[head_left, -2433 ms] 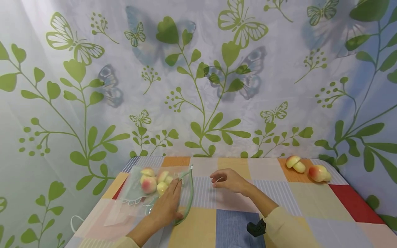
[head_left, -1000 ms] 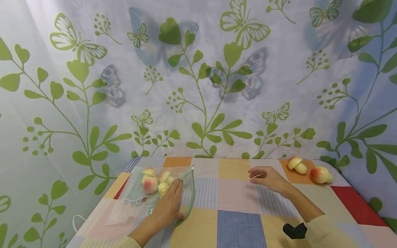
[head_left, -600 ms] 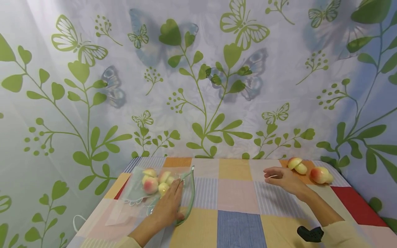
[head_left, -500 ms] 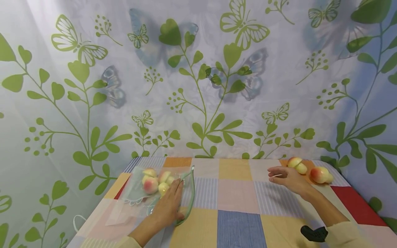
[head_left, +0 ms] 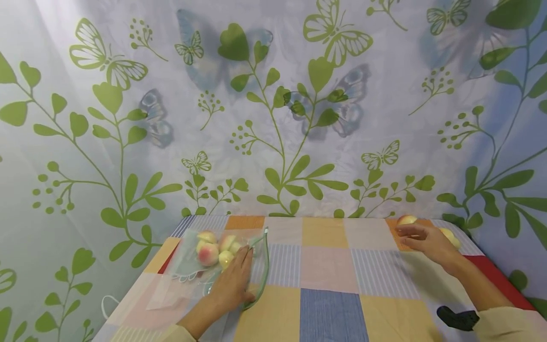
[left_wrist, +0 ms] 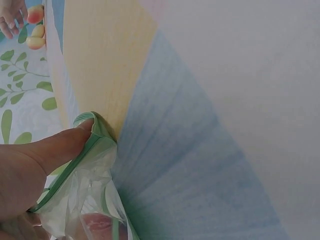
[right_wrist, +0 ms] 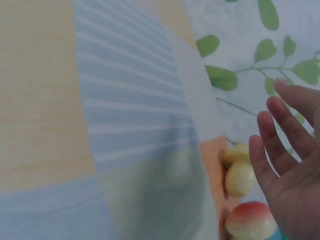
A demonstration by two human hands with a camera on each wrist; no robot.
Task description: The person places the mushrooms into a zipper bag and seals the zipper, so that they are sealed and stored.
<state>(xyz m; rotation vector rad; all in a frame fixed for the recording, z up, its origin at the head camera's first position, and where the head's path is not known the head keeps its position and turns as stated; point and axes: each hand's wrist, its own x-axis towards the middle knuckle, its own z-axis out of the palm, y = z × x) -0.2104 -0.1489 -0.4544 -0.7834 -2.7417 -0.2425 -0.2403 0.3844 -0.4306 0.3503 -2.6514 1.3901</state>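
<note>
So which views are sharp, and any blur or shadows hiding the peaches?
Head view: sharp, evenly lit, right hand covers part of the peaches. Right wrist view: soft, peaches out of focus but visible. Left wrist view: left hand and bag close, slightly blurred.

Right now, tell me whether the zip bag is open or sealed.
Open. The zip bag's green rim gapes in a loop beside the left hand, which presses on it; peach pieces lie inside.

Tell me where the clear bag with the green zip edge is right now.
In the head view the clear bag lies at the table's far-left corner with peach pieces inside, and the left hand rests on its open green edge.
</note>
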